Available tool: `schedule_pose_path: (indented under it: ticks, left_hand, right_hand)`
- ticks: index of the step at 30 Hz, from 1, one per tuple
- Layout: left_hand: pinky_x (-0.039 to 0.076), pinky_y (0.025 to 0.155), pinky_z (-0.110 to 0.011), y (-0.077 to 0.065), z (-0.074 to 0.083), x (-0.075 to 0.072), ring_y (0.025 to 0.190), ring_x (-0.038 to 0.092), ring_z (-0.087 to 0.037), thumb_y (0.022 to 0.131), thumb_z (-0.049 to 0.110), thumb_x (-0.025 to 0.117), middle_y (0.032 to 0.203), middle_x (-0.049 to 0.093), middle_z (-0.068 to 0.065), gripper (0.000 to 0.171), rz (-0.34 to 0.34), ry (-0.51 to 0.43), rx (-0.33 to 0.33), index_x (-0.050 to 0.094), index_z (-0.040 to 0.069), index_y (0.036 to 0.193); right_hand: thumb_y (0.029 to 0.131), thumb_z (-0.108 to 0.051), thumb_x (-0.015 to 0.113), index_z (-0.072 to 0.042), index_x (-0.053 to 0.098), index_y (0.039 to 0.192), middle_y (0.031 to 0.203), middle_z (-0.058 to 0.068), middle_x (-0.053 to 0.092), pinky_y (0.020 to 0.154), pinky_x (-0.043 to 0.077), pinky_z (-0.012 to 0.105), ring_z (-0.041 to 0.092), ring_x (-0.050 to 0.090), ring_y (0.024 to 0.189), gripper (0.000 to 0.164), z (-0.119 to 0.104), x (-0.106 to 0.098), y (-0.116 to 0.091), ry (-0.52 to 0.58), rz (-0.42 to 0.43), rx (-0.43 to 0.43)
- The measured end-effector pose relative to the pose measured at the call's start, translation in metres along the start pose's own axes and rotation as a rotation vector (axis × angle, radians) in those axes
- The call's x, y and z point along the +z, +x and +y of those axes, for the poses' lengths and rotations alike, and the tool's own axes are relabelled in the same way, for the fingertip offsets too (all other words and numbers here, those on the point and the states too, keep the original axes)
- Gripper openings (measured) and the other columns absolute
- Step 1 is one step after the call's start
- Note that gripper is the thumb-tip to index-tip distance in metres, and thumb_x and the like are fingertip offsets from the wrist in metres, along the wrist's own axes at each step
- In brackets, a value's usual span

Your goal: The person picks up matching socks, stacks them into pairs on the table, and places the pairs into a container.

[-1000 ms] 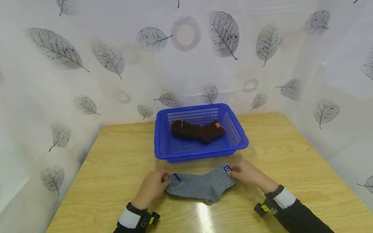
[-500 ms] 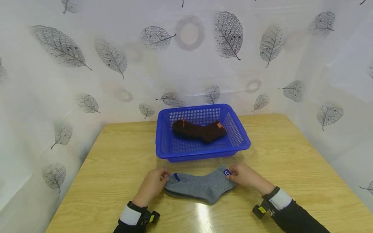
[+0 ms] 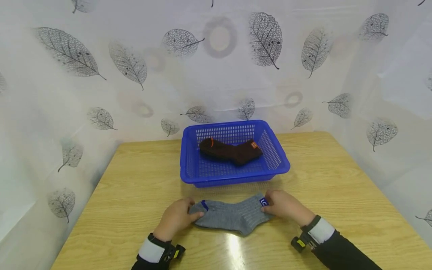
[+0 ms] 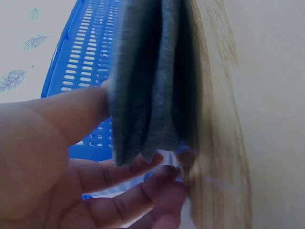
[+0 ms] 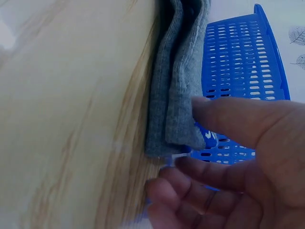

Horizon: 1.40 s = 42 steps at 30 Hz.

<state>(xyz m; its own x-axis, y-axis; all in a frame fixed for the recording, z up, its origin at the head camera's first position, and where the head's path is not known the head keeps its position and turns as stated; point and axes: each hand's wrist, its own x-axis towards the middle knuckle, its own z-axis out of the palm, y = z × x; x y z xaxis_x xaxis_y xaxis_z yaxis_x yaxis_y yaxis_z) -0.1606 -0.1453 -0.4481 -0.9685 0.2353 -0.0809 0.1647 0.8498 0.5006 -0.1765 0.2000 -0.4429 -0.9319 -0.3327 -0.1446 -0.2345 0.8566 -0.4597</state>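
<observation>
A pair of grey ankle socks, one on top of the other, lies flat on the table in front of the basket. At the toe end, my left hand holds them with the thumb on the upper sock and the fingers curled around the tip. My right hand holds the cuff end beside its blue label. In the right wrist view its thumb presses the top, while the other fingers are bent by the cuff's edge. Both layers of the socks show in the wrist views.
Just behind the socks stands a blue plastic basket. Dark brown socks with orange marks lie inside it. The wooden table meets a leaf-patterned white sheet at the back and sides.
My left thumb has come over the toe of the grey socks, where before the fingertips only met its end. My right hand has shifted slightly on the cuff. The socks stay nearly in place.
</observation>
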Motion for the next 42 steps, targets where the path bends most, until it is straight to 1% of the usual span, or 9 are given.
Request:
schedule_pose_path:
  ticks: [6,10,14,18,22,24,32,38,42]
  left_hand:
    - [0.055,0.085,-0.051,0.002,0.005,0.003,0.099,0.070,-0.036,0.075,0.036,0.091,0.109,0.073,-0.018,0.058,-0.038,0.028,-0.015,0.070,0.000,0.115]
    - [0.056,0.078,-0.047,0.003,0.008,0.008,0.093,0.070,-0.033,0.071,0.032,0.094,0.106,0.073,-0.017,0.060,-0.034,0.054,-0.033,0.068,0.000,0.114]
    - [0.053,0.067,-0.041,0.003,0.011,0.008,0.079,0.067,-0.027,0.069,0.032,0.094,0.092,0.072,-0.011,0.051,-0.027,0.068,-0.056,0.068,0.002,0.101]
    - [0.053,0.067,-0.042,0.003,0.011,0.007,0.076,0.066,-0.026,0.072,0.031,0.092,0.087,0.071,-0.010,0.045,-0.052,0.068,-0.060,0.069,0.001,0.095]
    - [0.055,0.073,-0.047,0.002,0.009,0.007,0.084,0.069,-0.032,0.077,0.030,0.089,0.093,0.073,-0.013,0.044,-0.083,0.066,-0.028,0.070,-0.002,0.102]
    - [0.053,0.068,-0.044,0.003,0.007,0.007,0.078,0.066,-0.028,0.079,0.027,0.088,0.086,0.069,-0.009,0.036,-0.083,0.058,-0.004,0.069,0.001,0.097]
    - [0.032,0.054,-0.028,-0.002,0.001,0.003,0.062,0.041,-0.013,0.088,0.015,0.079,0.069,0.041,0.005,0.024,0.013,-0.069,0.086,0.056,0.012,0.081]
    - [0.044,0.062,-0.033,-0.007,0.005,-0.020,0.068,0.050,-0.014,0.097,0.010,0.067,0.073,0.049,0.004,0.005,0.016,-0.181,0.085,0.065,0.007,0.100]
    - [0.050,0.071,-0.039,-0.008,0.010,-0.038,0.078,0.058,-0.015,0.100,0.008,0.063,0.084,0.062,0.000,0.024,0.041,-0.242,0.072,0.066,0.004,0.123]
  right_hand:
    - [0.080,-0.023,0.087,-0.007,0.059,0.084,0.075,0.000,0.055,0.058,0.042,0.031,0.015,0.049,0.067,0.032,-0.009,-0.002,0.002,-0.029,-0.037,0.086]
    - [0.079,-0.023,0.088,-0.007,0.060,0.080,0.073,0.000,0.054,0.057,0.041,0.030,0.015,0.049,0.066,0.032,-0.010,-0.002,0.003,-0.037,-0.057,0.127]
    - [0.080,-0.025,0.087,-0.007,0.062,0.078,0.071,0.000,0.054,0.056,0.040,0.030,0.016,0.049,0.064,0.031,-0.008,-0.002,0.005,-0.039,-0.076,0.148]
    - [0.081,-0.025,0.086,-0.007,0.061,0.077,0.070,0.000,0.054,0.056,0.040,0.029,0.015,0.049,0.063,0.031,-0.007,-0.002,0.005,-0.022,-0.082,0.151]
    - [0.081,-0.024,0.086,-0.009,0.058,0.076,0.070,0.000,0.053,0.056,0.039,0.028,0.015,0.048,0.063,0.032,-0.007,-0.001,0.002,0.003,-0.063,0.122]
    - [0.080,-0.023,0.087,-0.009,0.057,0.076,0.070,-0.001,0.052,0.055,0.039,0.028,0.014,0.047,0.063,0.033,-0.007,-0.001,0.001,0.010,-0.044,0.098]
    - [0.079,-0.015,0.085,-0.011,0.057,0.074,0.067,-0.005,0.052,0.055,0.040,0.026,0.011,0.047,0.062,0.029,-0.007,-0.008,-0.004,0.087,-0.003,-0.007]
    - [0.083,-0.018,0.082,-0.011,0.057,0.080,0.068,-0.007,0.054,0.054,0.041,0.023,0.006,0.047,0.061,0.026,-0.008,-0.030,-0.009,0.173,0.010,-0.123]
    - [0.087,-0.021,0.080,-0.010,0.057,0.084,0.073,-0.006,0.056,0.055,0.042,0.024,0.006,0.048,0.063,0.026,-0.015,-0.051,-0.013,0.216,0.016,-0.152]
